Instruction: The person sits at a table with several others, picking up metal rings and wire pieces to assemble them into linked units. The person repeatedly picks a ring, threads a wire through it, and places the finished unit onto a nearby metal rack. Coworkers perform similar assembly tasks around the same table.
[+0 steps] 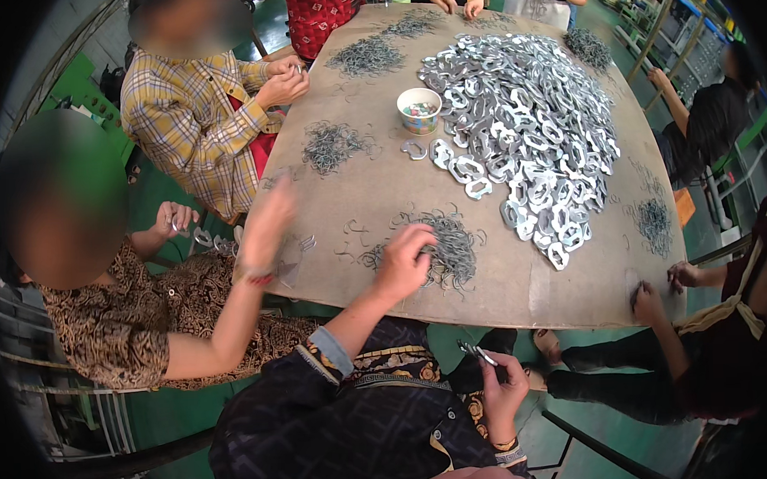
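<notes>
My left hand (406,260) is at the edge of a loose pile of small bent wire pieces (452,257), with its fingers curled down over them. Whatever its fingertips pinch is too small to make out. Below the table's near edge, my right hand (502,389) is closed on silver metal links (484,354), seen edge-on, with darker ends sticking out leftward. Across the table lies a large heap of flat silver ring-shaped metal links (525,119).
The brown table (332,242) also bears smaller wire piles (333,147) and a paper tub (419,114) with colourful bits. A co-worker's blurred forearm (258,246) reaches over the table close on my left. Other people work around the table, one at the right edge (656,303).
</notes>
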The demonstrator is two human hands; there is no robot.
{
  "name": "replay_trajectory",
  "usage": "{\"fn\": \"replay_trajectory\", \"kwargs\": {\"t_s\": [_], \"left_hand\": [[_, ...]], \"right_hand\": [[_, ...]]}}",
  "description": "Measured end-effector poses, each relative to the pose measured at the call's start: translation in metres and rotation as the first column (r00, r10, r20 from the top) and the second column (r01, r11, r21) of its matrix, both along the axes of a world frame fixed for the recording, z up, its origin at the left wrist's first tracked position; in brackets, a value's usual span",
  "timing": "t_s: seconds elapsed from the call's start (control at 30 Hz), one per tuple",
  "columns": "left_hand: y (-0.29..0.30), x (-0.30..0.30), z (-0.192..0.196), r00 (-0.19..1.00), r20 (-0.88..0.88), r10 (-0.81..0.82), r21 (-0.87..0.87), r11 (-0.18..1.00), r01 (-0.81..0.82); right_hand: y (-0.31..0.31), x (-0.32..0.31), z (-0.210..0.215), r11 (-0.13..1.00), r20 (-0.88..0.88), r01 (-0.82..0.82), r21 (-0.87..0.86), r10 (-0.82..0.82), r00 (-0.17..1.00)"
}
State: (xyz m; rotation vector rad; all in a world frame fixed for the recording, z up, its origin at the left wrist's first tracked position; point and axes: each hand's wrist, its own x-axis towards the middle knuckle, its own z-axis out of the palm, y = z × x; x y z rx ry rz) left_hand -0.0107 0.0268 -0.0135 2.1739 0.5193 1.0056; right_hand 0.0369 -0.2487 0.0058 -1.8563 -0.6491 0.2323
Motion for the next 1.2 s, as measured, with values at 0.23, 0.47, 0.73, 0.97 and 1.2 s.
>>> {"fn": "replay_trajectory", "kwargs": {"t_s": [0.23, 0.47, 0.73, 0.97, 1.2], "left_hand": [[0.041, -0.043, 0.016, 0.976, -0.166, 0.141, -0.070, 0.986, -0.154], [0.028, -0.025, 0.027, 0.969, -0.244, 0.024, 0.168, 0.986, 0.018], [0.008, 0.006, -0.004, 0.908, -0.381, -0.174, 0.282, 0.913, 0.294], [0.006, -0.001, 0.002, 0.860, -0.477, -0.180, 0.193, 0.934, 0.302], [0.022, -0.025, 0.025, 0.859, -0.486, -0.164, 0.203, 0.934, 0.293]], "right_hand": [[0.003, 0.005, 0.007, 1.000, 0.021, -0.027, 0.006, 0.027, 0.999], [0.009, 0.003, 0.005, 1.000, -0.001, -0.025, 0.014, 0.025, 1.000], [0.008, 0.002, 0.005, 0.997, 0.021, -0.069, -0.015, 0.069, 0.997], [0.007, 0.002, 0.005, 0.996, 0.002, -0.073, -0.046, 0.073, 0.997], [0.010, 0.001, 0.015, 0.994, -0.040, -0.073, -0.082, 0.070, 0.997]]}}
